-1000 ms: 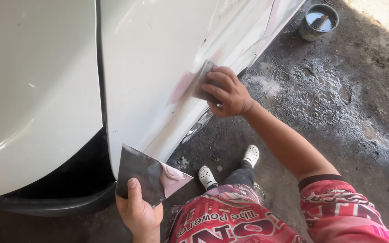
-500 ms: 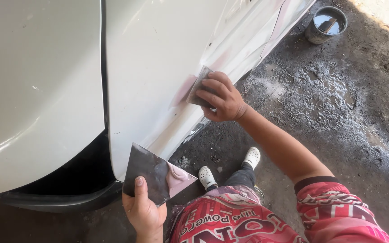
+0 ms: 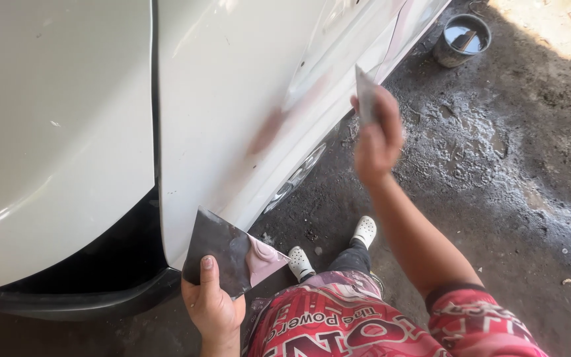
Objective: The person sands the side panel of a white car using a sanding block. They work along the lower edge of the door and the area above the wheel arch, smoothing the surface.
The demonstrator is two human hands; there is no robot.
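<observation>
My right hand pinched a small spreader in closed fingers, lifted clear of the white car panel. My left hand gripped the dark mixing board, pink filler near its corner. I judged spreading underway; reloading needed the blade brought down to the board, with open floor to the right

A metal bucket stands on the wet, dirty concrete floor; white shoes below.
</observation>
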